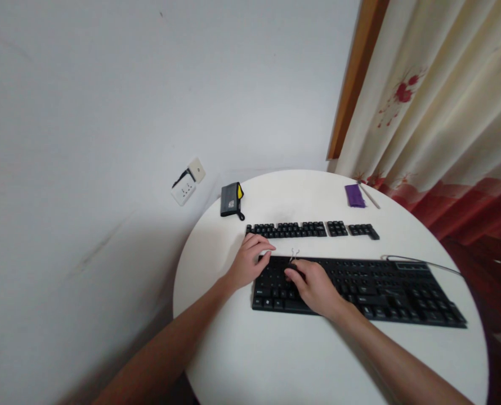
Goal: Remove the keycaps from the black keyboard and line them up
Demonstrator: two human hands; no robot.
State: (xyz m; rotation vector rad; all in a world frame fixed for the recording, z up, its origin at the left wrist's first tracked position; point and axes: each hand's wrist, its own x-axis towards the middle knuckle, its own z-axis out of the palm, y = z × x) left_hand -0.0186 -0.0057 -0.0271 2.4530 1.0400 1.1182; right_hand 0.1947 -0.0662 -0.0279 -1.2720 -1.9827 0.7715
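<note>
A black keyboard [385, 301] lies across the round table, and bare key positions show in its upper left part. My right hand [318, 287] is over the left half of the keyboard, fingers closed round a keycap puller. Two thin wire prongs of the keycap puller [293, 254] stick out beyond the fingers, pointing away from me. My left hand [248, 261] rests at the keyboard's upper left corner, fingers stretched towards the left end of the row of loose black keycaps [290, 230]. Its thumb and fingers are apart with nothing visible between them.
On the white table [242, 354], a dark pouch [230, 199] with a yellow patch lies at the back left. A purple cloth [355, 196] and a pale stick-like thing [371, 197] lie at the back right. The keyboard cable [423, 262] runs right. A wall socket [184, 190] is at left.
</note>
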